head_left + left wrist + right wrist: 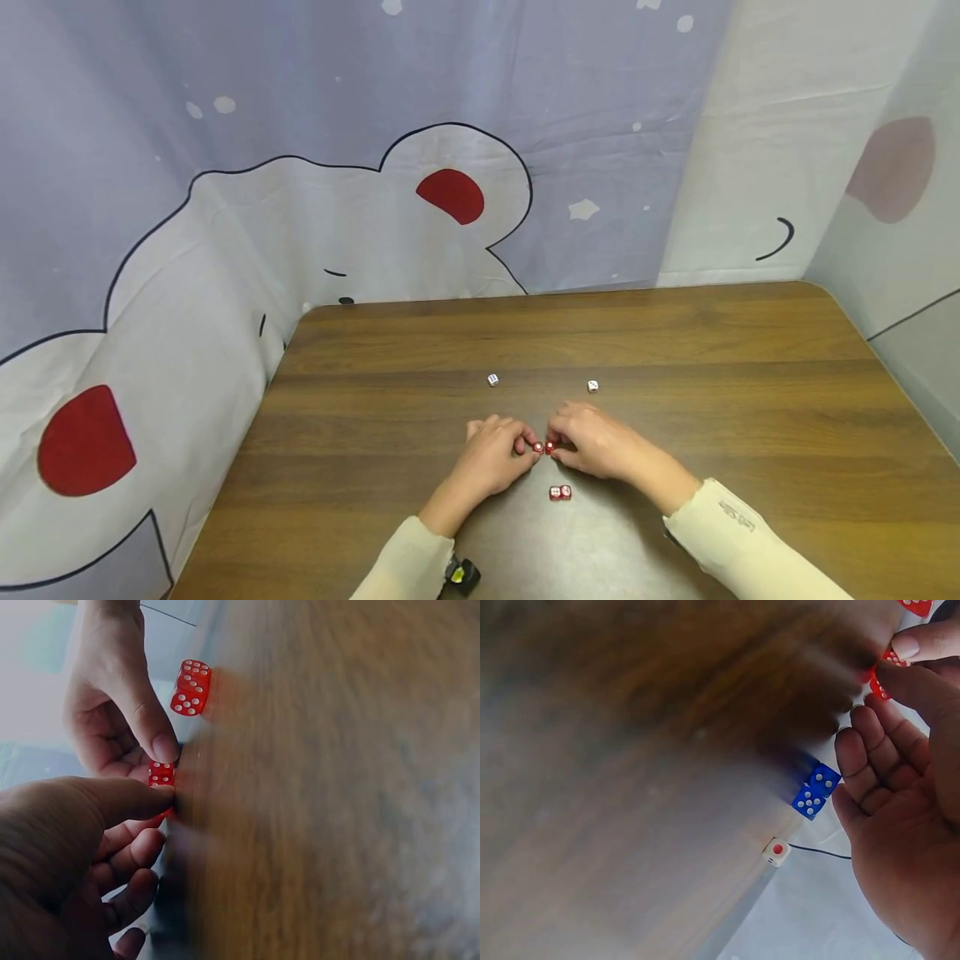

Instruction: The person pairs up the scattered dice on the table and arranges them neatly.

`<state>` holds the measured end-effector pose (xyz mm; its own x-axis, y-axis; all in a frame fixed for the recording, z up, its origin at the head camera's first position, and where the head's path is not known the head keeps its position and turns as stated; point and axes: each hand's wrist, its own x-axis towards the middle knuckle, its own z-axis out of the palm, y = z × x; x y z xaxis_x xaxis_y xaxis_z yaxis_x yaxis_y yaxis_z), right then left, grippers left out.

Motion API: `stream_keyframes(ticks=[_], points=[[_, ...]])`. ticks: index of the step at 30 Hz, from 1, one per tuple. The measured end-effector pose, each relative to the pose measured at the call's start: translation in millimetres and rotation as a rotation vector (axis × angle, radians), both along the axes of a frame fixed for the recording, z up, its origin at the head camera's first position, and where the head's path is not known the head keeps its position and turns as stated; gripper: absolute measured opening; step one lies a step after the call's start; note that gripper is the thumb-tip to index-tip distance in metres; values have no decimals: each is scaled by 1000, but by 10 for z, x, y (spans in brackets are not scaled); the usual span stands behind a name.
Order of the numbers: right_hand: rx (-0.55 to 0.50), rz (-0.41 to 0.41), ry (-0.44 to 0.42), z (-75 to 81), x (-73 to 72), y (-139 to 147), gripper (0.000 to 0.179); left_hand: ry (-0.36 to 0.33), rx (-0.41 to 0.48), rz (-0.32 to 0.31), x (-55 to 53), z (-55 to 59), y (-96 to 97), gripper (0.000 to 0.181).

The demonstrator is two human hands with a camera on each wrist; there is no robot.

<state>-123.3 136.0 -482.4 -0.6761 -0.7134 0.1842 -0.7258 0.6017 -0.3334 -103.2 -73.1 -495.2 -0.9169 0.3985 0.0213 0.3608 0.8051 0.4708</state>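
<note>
My left hand (495,454) pinches a red die (537,447) between thumb and fingertip, low over the wooden table. Facing it, my right hand (592,439) pinches another red die (550,447) the same way. Only a small gap shows between these two dice in the head view. Nearer to me, two more red dice (560,492) sit side by side, and they appear beyond the fingertips in the left wrist view (190,687). In the right wrist view, two blue dice (816,792) stand together beside my right hand's lower fingers.
Two white dice lie farther back on the wooden table (375,433), one to the left (492,380) and one to the right (593,387). A patterned curtain (585,150) hangs behind the table's far edge. A black device (462,575) is at my left wrist.
</note>
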Motion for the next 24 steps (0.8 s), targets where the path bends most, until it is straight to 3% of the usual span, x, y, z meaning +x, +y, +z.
stream_keyframes(ticks=[14, 24], points=[[-33, 15, 71, 9, 91, 33, 23, 10, -4, -34, 17, -3, 44, 11], [29, 6, 79, 52, 152, 59, 27, 16, 9, -72, 37, 18, 80, 12]])
